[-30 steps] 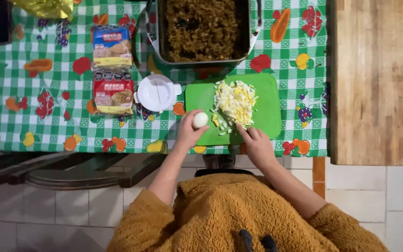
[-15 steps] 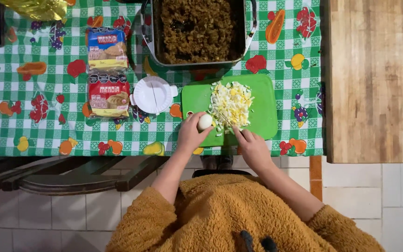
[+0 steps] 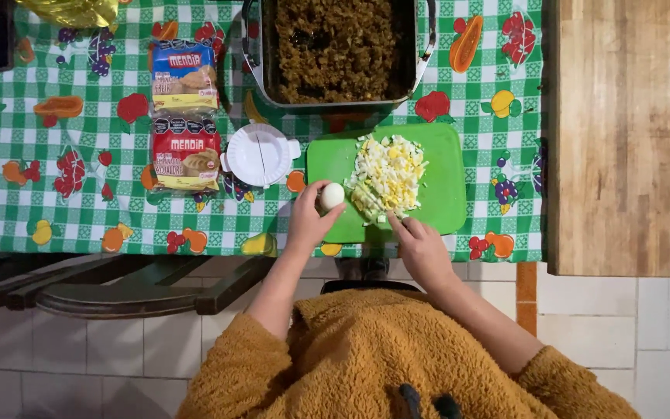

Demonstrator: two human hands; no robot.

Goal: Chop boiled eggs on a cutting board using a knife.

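A counter runs across the upper part of the view, covered by a green and white checked cloth printed with fruit and vegetables in red, orange, yellow and purple. The cloth's lower edge hangs just over the counter's front. To the right, touching the cloth's edge, stands a bare pale wooden surface with visible grain. Below both lies a floor of pale square tiles with darker joints, and a few reddish tiles sit near the wood. A dark wooden chair stands at the left, partly under the counter. The light is soft and even.
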